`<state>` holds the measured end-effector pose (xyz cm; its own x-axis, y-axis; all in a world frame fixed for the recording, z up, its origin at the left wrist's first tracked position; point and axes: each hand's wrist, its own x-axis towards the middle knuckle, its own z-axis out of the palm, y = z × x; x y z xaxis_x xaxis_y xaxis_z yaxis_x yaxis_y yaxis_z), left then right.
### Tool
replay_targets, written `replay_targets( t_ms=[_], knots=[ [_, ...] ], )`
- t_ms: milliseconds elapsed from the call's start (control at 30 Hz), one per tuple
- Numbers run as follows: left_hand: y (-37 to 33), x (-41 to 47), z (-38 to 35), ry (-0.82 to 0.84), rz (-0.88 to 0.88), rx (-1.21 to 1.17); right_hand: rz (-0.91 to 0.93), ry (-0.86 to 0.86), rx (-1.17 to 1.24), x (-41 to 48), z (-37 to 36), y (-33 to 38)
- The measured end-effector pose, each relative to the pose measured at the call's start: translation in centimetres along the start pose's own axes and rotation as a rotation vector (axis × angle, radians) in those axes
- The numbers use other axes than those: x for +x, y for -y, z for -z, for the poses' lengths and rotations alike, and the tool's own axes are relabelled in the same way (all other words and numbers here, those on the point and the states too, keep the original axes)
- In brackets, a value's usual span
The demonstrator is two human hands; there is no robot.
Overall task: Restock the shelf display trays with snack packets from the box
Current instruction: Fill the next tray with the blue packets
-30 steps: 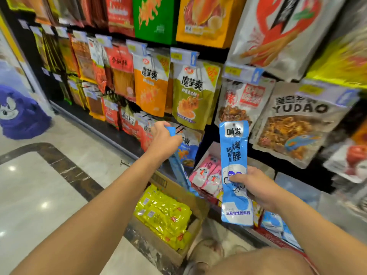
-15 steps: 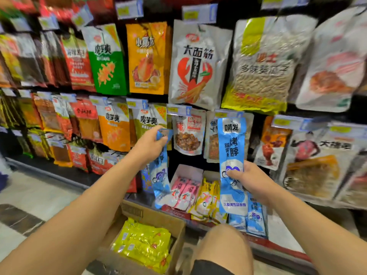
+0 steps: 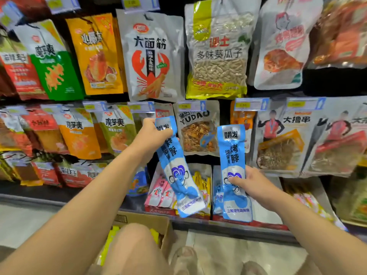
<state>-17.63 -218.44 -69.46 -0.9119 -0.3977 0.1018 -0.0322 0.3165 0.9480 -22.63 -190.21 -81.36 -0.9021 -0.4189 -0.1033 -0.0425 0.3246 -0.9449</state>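
I am gripping one blue packet (image 3: pixel 179 175) in my left hand (image 3: pixel 153 133) and another blue packet (image 3: pixel 234 171) in my right hand (image 3: pixel 252 185), both above the display tray (image 3: pixel 248 222).

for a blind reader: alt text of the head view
A person holds two long blue snack packets before hanging snack bags: the left hand grips the tilted packet near its top, the right hand holds the upright packet lower down. Display trays sit below.
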Motion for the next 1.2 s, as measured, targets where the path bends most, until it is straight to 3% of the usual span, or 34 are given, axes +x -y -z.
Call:
replay_targets(
  t_ms=[100,300,700,867,1000,1200],
  knots=[
    [3.3,1.0,-3.1,0.117,0.093,-0.021,-0.059,-0.008,0.060,0.4,0.7,-3.1],
    [11.8,2.9,-9.5,0.162,0.311,-0.259,-0.184,-0.039,0.072,1.4,2.1,-9.6],
    [24.8,7.8,-21.1,0.216,0.656,-0.153,-0.484,-0.122,0.274,3.3,4.3,-21.0],
    [27.6,11.3,-26.1,0.262,0.686,-0.035,-0.530,-0.190,0.353,4.3,5.5,-24.9],
    [28.8,13.6,-30.5,0.194,0.642,-0.009,-0.569,-0.224,0.420,5.5,6.9,-27.8],
    [31.2,16.3,-36.0,0.206,0.583,-0.093,-0.604,-0.268,0.489,7.4,9.3,-30.6]
  ],
)
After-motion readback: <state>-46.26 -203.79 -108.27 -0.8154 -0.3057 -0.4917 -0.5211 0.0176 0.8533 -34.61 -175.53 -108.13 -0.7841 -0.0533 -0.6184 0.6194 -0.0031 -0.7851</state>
